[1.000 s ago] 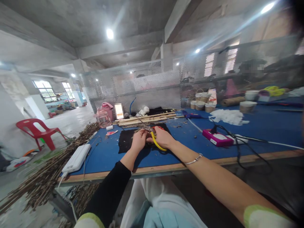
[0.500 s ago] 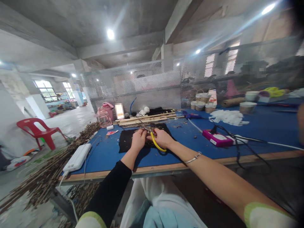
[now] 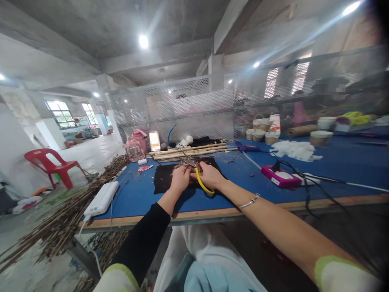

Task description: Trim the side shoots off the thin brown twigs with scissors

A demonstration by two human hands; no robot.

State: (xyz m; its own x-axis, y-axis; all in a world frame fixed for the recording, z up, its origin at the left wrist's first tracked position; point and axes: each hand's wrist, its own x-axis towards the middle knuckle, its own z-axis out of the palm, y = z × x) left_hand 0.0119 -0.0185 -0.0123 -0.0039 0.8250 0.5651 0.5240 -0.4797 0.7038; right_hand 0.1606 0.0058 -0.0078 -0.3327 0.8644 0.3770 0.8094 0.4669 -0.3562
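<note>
Yellow-handled scissors [image 3: 199,181] are gripped in my right hand [image 3: 209,177], their metal blades pointing away from me. Close beside them, my left hand [image 3: 181,178] has its fingers pinched together; what they hold is too small to make out. Both hands are over a black cloth [image 3: 162,178] spread on the blue table [image 3: 133,202]. Brown plant bits are scattered on the cloth around my fingers. Just beyond lie several pale sticks [image 3: 194,152].
A white power strip [image 3: 101,198] lies at left, near bundled dry stems [image 3: 57,223]. To the right are a purple device [image 3: 281,177] with black cables, white tissue [image 3: 294,150] and several small pots [image 3: 258,134]. A pink bottle [image 3: 133,148] stands at the back left.
The view has shifted slightly, so everything sits a little further right. My hands keep nearly the same pose over the cloth, the scissors still in my right hand.
</note>
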